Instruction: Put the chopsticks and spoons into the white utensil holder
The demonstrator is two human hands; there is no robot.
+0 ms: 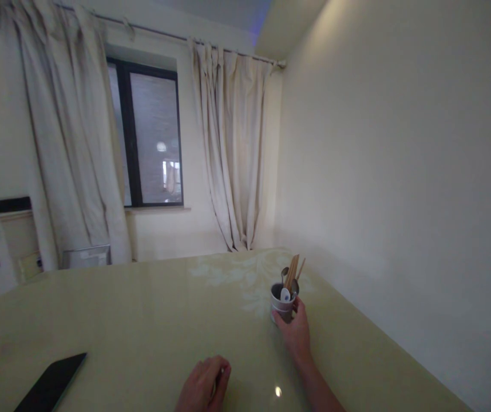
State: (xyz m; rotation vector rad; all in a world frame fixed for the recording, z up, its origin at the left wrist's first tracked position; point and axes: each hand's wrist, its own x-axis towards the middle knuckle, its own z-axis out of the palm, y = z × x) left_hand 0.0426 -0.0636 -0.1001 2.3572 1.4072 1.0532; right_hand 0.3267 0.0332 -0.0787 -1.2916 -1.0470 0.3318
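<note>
**Hands at the cup, lower centre**

Nearest, at the bottom edge, we note the left hand [205,384] curled into a loose fist around something thin; what it is we cannot tell. Further up, right of centre, the right hand [297,335] grips a grey cup [281,305] holding chopsticks [292,272] and spoons [285,294], standing on the table [142,309]. A dark phone [51,382] lies lower left; curtains [232,149] hang beyond.

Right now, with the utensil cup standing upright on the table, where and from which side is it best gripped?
Probably around the cup's round side wall, low down, from the near side, as the right hand wraps it now. Chopsticks and spoons stick out of the top, so a grasp from above looks blocked.
</note>
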